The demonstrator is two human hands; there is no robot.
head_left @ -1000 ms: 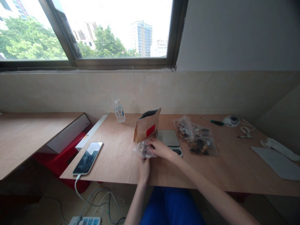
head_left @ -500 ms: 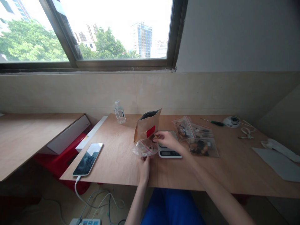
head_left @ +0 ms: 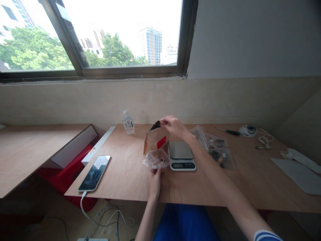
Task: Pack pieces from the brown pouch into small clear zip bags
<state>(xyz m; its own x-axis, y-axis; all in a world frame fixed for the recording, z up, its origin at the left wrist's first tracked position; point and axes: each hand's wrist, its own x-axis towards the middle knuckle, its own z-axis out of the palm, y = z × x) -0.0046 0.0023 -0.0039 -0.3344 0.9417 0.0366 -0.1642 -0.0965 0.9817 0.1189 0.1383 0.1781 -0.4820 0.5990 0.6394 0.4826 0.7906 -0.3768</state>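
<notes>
At a plywood counter (head_left: 120, 174) under a window, a person's right hand (head_left: 175, 127) reaches to the open mouth of a brown paper bag (head_left: 155, 140) standing just behind a small digital scale (head_left: 181, 154), fingers pinched at the rim; whether they hold anything is too small to tell. The left hand (head_left: 154, 182) grips the near edge of a clear zip bag (head_left: 155, 160) lying just left of the scale. The paper bag stands unsupported, and a tug at its rim could tip it onto the scale. More zip bags (head_left: 218, 150) lie right of the scale, partly hidden by the forearm; the scale's readout is unreadable.
</notes>
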